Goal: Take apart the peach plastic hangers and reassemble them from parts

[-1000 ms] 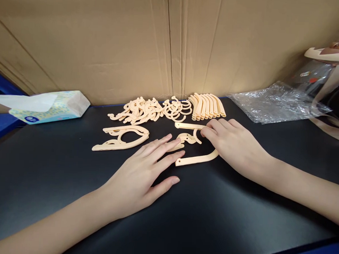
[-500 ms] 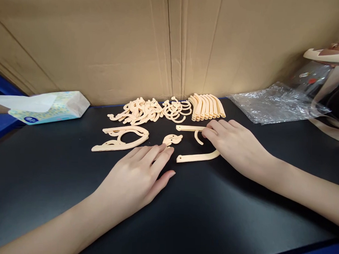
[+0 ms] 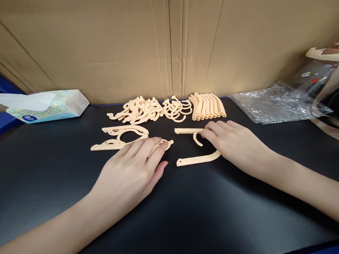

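My left hand rests on the black table, fingers stretched out and thumb apart, its fingertips on small curved beige pieces partly hidden beneath them. Just beyond it lies a beige folding hanger with its parts laid together. My right hand has its fingers curled over the far end of a straight hanger arm; the thumb is hidden. A thin hanger hook pokes out beside those fingers. Nearer me, a second hanger arm runs under the same hand.
Behind lie a pile of curved hanger parts, loose hooks and a row of hanger arms. A tissue pack is at left, a clear plastic bag at right. Cardboard stands along the back edge.
My left hand has slid a little left, drawing the small curved pieces with it. The hanger arms at my right hand have shifted slightly nearer me.
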The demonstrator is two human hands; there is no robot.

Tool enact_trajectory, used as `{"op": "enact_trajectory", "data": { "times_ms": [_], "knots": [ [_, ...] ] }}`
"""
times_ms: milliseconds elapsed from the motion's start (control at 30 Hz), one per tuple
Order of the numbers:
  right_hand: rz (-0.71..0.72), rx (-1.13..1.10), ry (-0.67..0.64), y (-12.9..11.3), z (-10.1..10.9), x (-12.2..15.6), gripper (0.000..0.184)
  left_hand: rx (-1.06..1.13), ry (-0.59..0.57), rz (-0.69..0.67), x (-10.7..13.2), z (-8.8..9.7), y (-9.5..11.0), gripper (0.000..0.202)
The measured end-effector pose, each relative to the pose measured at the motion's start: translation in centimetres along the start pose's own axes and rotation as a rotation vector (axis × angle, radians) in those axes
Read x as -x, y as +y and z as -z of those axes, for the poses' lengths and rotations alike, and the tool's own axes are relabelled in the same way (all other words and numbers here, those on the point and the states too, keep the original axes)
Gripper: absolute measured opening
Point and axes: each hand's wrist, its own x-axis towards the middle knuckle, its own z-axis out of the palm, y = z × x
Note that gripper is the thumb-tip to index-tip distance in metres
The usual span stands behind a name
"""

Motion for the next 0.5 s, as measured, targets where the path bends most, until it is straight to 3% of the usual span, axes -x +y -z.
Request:
{"op": "enact_trajectory", "data": {
  "times_ms": [167, 500],
  "knots": [
    [0.003, -0.005, 0.057, -0.05, -0.18, -0.03, 0.022, 0.111, -0.036, 0.004, 0.16, -0.74, -0.21, 0.029],
    [0.015, -0.032, 0.059, 0.07, -0.19, -0.10, 0.020, 0.098, -0.030, -0.072, 0.38, -0.51, -0.40, 0.029]
  ]
}}
